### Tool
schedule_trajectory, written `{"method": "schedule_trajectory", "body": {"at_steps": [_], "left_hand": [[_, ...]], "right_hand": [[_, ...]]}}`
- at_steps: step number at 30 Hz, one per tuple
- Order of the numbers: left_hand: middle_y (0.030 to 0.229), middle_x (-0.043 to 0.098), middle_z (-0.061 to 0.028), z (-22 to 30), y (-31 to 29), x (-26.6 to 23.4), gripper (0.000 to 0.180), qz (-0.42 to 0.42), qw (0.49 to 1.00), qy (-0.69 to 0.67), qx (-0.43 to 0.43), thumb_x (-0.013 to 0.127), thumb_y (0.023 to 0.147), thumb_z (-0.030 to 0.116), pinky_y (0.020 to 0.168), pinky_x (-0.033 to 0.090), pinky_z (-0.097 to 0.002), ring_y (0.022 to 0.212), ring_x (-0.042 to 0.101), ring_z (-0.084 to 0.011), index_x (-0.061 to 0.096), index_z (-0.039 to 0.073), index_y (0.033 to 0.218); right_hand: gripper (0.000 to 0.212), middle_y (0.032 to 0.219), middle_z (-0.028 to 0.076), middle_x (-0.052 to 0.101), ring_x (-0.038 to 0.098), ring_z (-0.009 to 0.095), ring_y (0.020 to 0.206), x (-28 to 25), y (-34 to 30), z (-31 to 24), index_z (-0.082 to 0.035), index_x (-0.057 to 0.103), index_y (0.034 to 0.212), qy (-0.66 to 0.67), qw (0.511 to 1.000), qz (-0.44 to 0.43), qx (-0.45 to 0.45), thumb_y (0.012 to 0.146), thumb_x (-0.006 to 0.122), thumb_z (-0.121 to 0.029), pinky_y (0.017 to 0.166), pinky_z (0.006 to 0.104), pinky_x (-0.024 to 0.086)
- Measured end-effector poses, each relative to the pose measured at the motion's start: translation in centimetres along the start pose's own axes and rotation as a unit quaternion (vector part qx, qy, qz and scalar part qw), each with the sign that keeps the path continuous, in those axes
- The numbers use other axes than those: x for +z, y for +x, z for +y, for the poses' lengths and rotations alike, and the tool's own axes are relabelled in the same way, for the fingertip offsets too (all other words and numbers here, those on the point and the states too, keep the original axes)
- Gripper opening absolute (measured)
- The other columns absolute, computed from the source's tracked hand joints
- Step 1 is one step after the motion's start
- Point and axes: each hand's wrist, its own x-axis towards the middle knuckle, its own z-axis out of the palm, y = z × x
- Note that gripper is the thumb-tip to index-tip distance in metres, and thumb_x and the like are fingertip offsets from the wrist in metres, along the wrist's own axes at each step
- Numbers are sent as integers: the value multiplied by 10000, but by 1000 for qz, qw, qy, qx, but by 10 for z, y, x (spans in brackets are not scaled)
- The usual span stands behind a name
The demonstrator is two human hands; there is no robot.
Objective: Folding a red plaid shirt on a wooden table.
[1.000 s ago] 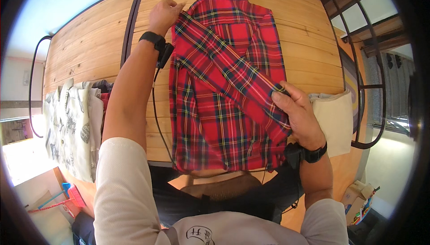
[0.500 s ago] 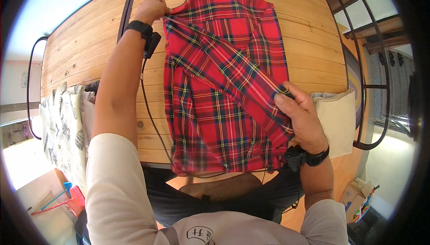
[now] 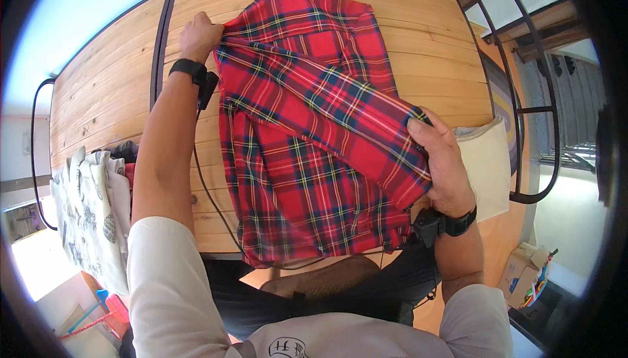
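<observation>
A red plaid shirt (image 3: pixel 288 181) lies back side up on the wooden table, its collar at the far end and its hem at the near edge. The right side is folded in to a straight edge, while one sleeve (image 3: pixel 340 103) runs slantwise across the back from the left shoulder. At that shoulder my left hand (image 3: pixel 201 36) is closed, pinching the cloth. The sleeve's cuff end is held in my right hand (image 3: pixel 445 155), thumb on top and fingers beneath, lifted a little off the shirt near its lower right side.
On the left is a pile of folded clothes (image 3: pixel 91 207) with a printed pale piece on top. Folded cream cloth (image 3: pixel 487 168) sits at the right table edge. A black metal frame (image 3: pixel 521 109) stands beyond it. A thin black cable (image 3: pixel 208 188) runs down from my left wrist.
The sleeve's cuff end has been drawn slightly right and lies flatter and wider across the back. The whole view has shifted, so shirt and table appear farther left. Both hands keep their hold.
</observation>
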Motion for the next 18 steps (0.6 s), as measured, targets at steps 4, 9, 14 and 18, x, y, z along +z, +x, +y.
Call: {"method": "schedule_trajectory", "body": {"at_steps": [4,9,14,18], "left_hand": [[1068,699,-273,-5,15,12,352,-17,989,-144,-39,646,791,250,918,526,-451,1052,669,-418,688,-21,1012],[1009,706,-259,-23,29,28,229,-76,958,-270,-64,686,788,146,847,546,-415,988,691,-385,705,-20,944],[948,713,-222,-29,21,25,280,-42,948,176,262,743,850,286,797,555,-415,894,704,-362,721,20,934],[860,704,-220,-24,8,16,370,-29,957,116,263,720,880,397,769,547,-434,891,688,-391,725,31,934]], "right_hand": [[348,1117,105,707,685,167,976,-6,6,-10,15,622,1231,38,999,25,-5,990,581,-232,886,306,548],[345,1144,105,696,683,179,991,-17,19,-2,17,613,1233,81,994,76,-4,996,555,-227,896,320,550],[337,1134,97,698,684,179,992,-21,20,9,14,612,1224,73,992,105,-8,993,565,-226,894,322,553],[321,1117,96,704,687,188,990,-23,19,10,0,625,1190,88,987,135,-5,979,601,-241,896,329,556]]}}
